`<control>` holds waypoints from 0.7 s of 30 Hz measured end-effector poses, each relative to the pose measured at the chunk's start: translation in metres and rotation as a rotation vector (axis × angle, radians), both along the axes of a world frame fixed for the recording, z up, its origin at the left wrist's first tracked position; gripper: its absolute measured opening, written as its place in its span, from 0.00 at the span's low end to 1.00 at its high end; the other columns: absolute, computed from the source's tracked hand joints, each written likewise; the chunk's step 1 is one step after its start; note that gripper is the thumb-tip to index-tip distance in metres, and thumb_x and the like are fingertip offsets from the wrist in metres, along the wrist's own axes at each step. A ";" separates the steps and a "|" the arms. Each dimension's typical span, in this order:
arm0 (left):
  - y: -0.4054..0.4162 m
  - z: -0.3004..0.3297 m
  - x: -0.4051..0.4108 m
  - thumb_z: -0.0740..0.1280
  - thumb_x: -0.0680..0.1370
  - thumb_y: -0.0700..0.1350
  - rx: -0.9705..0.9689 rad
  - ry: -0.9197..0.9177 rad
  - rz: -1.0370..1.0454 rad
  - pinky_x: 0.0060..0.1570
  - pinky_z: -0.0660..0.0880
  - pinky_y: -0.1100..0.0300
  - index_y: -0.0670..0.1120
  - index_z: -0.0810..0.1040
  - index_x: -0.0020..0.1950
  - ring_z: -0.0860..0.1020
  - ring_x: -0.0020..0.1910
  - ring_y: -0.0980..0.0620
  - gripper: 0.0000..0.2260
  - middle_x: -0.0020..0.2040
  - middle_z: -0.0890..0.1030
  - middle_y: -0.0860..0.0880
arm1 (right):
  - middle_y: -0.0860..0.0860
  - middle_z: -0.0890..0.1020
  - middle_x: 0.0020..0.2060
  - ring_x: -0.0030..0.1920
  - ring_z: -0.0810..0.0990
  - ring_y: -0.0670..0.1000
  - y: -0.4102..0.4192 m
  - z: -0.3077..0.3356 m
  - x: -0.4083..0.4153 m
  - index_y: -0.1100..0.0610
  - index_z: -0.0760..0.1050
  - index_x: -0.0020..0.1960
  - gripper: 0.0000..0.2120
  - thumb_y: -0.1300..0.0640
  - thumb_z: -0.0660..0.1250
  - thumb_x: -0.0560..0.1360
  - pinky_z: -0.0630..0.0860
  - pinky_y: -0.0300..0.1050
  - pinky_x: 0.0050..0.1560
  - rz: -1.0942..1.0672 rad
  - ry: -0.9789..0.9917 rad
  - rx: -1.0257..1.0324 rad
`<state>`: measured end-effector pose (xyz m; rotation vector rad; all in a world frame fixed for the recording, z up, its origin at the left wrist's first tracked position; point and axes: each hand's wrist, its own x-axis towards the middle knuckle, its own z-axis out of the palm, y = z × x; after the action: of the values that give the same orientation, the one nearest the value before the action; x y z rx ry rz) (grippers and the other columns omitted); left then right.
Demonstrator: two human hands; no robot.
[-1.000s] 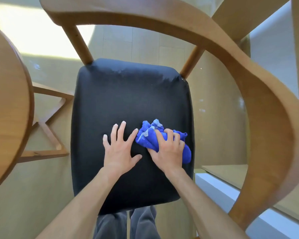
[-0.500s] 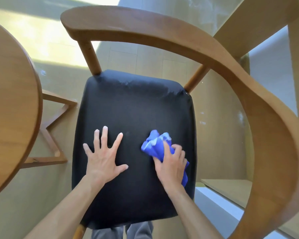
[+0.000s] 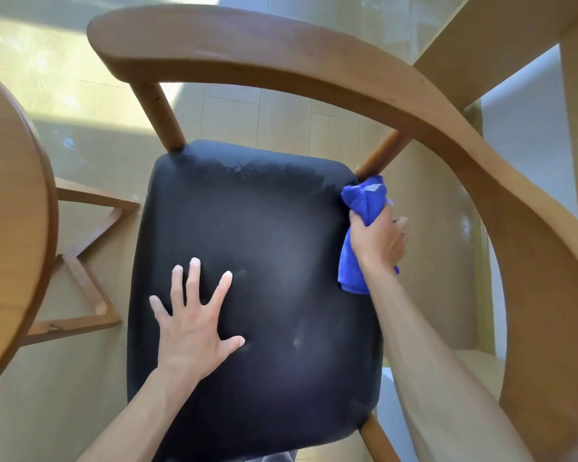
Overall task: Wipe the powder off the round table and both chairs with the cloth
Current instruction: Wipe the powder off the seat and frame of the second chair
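Note:
A wooden chair with a curved backrest (image 3: 314, 65) and a black padded seat (image 3: 264, 235) fills the view from above. A thin band of pale powder lies along the seat's far edge (image 3: 274, 170). My left hand (image 3: 194, 325) rests flat on the seat's near left part, fingers spread. My right hand (image 3: 377, 238) grips a crumpled blue cloth (image 3: 364, 198) at the seat's far right edge, beside the right back post. The round wooden table (image 3: 10, 228) shows at the left edge.
The table's wooden base struts (image 3: 87, 261) lie on the pale floor between table and chair. A wooden shelf unit (image 3: 574, 95) stands at the right behind the backrest, with a low white ledge (image 3: 389, 395) beside the seat. My trouser legs show below the seat.
My right hand has carried the cloth from the middle of the seat out to its far right edge. My left hand stayed flat on the seat, shifting slightly left. The view moved closer.

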<state>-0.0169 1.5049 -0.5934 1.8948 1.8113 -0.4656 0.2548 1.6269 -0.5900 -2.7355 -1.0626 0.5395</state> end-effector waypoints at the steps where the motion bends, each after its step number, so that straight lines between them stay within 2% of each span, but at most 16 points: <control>1: 0.000 0.000 0.000 0.72 0.62 0.69 -0.001 -0.011 0.007 0.66 0.56 0.30 0.58 0.53 0.78 0.38 0.76 0.39 0.50 0.78 0.41 0.42 | 0.60 0.70 0.63 0.60 0.72 0.65 0.007 0.001 0.007 0.53 0.61 0.73 0.30 0.42 0.63 0.76 0.69 0.57 0.62 -0.049 0.025 -0.014; 4: 0.001 0.001 0.000 0.74 0.61 0.68 -0.002 -0.012 0.011 0.65 0.56 0.29 0.57 0.56 0.78 0.40 0.76 0.38 0.50 0.79 0.43 0.41 | 0.61 0.72 0.62 0.60 0.74 0.64 0.023 0.004 0.020 0.51 0.57 0.74 0.30 0.44 0.63 0.77 0.70 0.57 0.63 -0.123 0.097 -0.070; 9: 0.002 0.001 0.003 0.79 0.56 0.65 0.029 -0.018 0.007 0.60 0.62 0.26 0.53 0.66 0.75 0.51 0.76 0.34 0.50 0.77 0.55 0.37 | 0.58 0.76 0.58 0.54 0.77 0.62 0.043 0.006 0.005 0.55 0.69 0.64 0.18 0.54 0.61 0.74 0.73 0.49 0.50 -0.104 0.151 -0.083; 13: 0.001 -0.002 0.003 0.81 0.52 0.62 0.067 -0.036 0.001 0.56 0.64 0.24 0.50 0.71 0.72 0.56 0.74 0.32 0.51 0.75 0.60 0.36 | 0.59 0.72 0.60 0.56 0.76 0.64 0.042 0.006 -0.013 0.58 0.68 0.64 0.18 0.56 0.60 0.75 0.72 0.51 0.53 -0.085 0.118 -0.049; 21: 0.002 0.000 0.006 0.80 0.55 0.63 0.030 -0.009 0.018 0.60 0.61 0.26 0.52 0.68 0.74 0.51 0.76 0.35 0.50 0.77 0.55 0.38 | 0.59 0.71 0.62 0.57 0.76 0.64 0.042 0.003 -0.024 0.60 0.66 0.67 0.21 0.53 0.61 0.77 0.72 0.52 0.51 0.008 0.068 -0.034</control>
<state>-0.0109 1.5066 -0.5932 1.8961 1.8379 -0.4257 0.2306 1.6691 -0.5867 -2.7211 -1.0588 0.6529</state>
